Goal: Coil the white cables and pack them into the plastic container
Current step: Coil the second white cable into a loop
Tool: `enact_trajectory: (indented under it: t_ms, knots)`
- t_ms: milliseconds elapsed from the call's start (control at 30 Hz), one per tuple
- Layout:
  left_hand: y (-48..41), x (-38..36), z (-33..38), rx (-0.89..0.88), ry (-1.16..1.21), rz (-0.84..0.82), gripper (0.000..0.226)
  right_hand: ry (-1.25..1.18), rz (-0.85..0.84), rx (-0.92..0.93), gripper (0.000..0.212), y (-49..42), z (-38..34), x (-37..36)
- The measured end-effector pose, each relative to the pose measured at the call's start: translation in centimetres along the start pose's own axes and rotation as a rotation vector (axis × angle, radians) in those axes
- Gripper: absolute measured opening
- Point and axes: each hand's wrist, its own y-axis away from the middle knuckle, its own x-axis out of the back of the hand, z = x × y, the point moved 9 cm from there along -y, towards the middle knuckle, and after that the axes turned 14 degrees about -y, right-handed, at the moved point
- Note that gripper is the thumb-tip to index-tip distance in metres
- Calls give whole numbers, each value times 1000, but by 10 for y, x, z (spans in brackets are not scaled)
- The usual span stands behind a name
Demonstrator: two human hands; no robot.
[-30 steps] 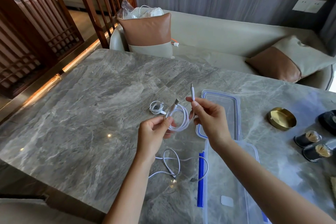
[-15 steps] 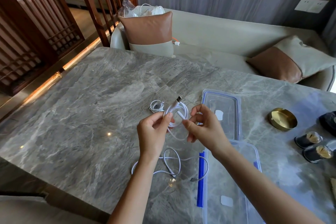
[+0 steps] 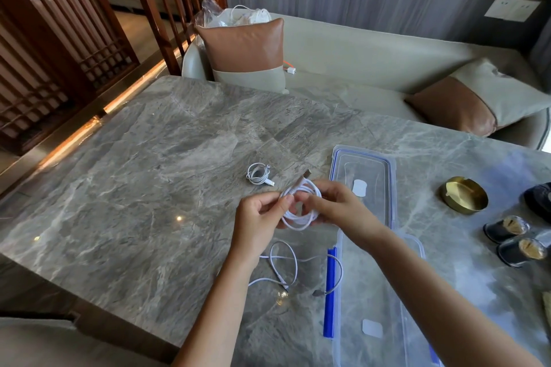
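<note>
Above the marble table (image 3: 125, 211), my left hand (image 3: 259, 217) and my right hand (image 3: 337, 205) both grip a coiled white cable (image 3: 299, 222). Its metal plug sticks up at the top of the coil. A small coiled white cable (image 3: 258, 174) lies on the table just beyond my hands. A loose, uncoiled white cable (image 3: 286, 265) sprawls on the table below my hands, touching the left side of the clear plastic container (image 3: 378, 316) with blue clips. The container's clear lid (image 3: 362, 170) lies flat beyond it, partly hidden by my right hand.
A brass dish (image 3: 463, 194) and two dark round holders (image 3: 517, 240) sit at the right. A beige bench with brown cushions (image 3: 247, 50) runs along the far edge, with a plastic bag of white cables (image 3: 238, 15) behind the left cushion. A wooden screen stands at the left.
My right hand brought the cable's free end down from above and wound it into the coil. The hands have closed together and the loop is now tighter.
</note>
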Motion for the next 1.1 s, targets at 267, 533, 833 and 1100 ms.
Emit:
enact_trajectory:
  t_ms: [267,533,833,1100]
  knots:
    - [-3,9,-12,91,101,58,20,74,203,120,15,-10,-11,50]
    - [-4,7,-12,51,116,117,16,125,300,157,29,-12,-12,52]
    - [-12,-2,-41,182,197,110,13,-66,325,-140,33,-5,41,39]
    - [-37,-27,-66,274,185,-26,12,-579,267,-206,17,-20,82,30]
